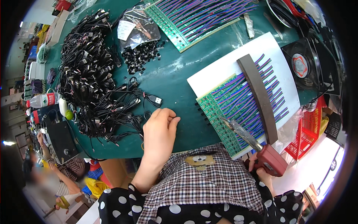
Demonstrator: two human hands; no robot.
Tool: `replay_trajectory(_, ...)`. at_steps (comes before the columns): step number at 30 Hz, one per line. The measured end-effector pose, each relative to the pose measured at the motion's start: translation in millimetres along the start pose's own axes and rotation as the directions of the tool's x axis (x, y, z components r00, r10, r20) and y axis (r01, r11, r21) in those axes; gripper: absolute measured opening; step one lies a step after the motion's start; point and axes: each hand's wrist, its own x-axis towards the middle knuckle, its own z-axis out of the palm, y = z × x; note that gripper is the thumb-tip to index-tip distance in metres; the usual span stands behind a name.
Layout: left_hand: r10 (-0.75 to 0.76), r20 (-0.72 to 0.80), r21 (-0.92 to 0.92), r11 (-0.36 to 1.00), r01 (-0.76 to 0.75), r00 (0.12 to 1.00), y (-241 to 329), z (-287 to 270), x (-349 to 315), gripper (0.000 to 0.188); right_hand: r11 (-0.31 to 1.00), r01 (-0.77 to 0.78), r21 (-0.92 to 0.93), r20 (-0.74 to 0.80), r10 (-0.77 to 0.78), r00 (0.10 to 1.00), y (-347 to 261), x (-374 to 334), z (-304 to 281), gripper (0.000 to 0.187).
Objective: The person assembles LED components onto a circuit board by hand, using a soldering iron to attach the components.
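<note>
My left hand [160, 128] rests at the table's near side with its fingers curled in, beside the loose end of a black USB cable [154, 99]. Whatever lies inside those fingers is hidden. In my right hand [261, 171] is a red-handled soldering gun [272, 160]. Its metal tip reaches over a green circuit board panel [214, 106], near the row of pads. Blue, red and purple wires run from that panel across a white sheet [209, 72]. A dark brown bar [259, 97] lies across the wires.
A large heap of black cables [87, 71] covers the left side of the green table [179, 78]. Small black parts [140, 56] spill by a plastic bag [143, 28]. Another wired panel [173, 37] lies at the back. A fan [300, 65] and red basket [305, 130] stand right.
</note>
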Motion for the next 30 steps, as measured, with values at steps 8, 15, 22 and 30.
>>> replay_trajectory(8, -0.122, 0.173, -0.225, 0.961, 0.160, 0.977, 0.1, -13.0, 7.9, 0.009, 0.996, 0.014, 0.089, -0.057, -0.009, 0.998, -5.2, -0.6, 7.9, 0.068)
replay_trajectory(15, -0.106, 0.343, -0.713, 0.617, 0.332, 0.933, 19.8, 0.8, -12.4, 0.009, 0.991, 0.029, 0.134, -0.045, -0.024, 0.999, 1.1, -1.1, 5.2, 0.064)
replay_trajectory(22, -0.120, 0.470, -0.809, 0.336, 0.481, 0.874, 32.9, 24.3, -18.7, 0.014, 0.996, -0.002, 0.087, -0.076, 0.009, 0.997, -7.0, -2.2, 7.5, 0.064)
replay_trajectory(30, -0.211, 0.364, -0.848, 0.327, 0.417, 0.907, 39.0, 38.8, -25.6, 0.022, 0.992, -0.015, 0.126, -0.079, 0.025, 0.997, -5.3, -1.2, 9.7, 0.061)
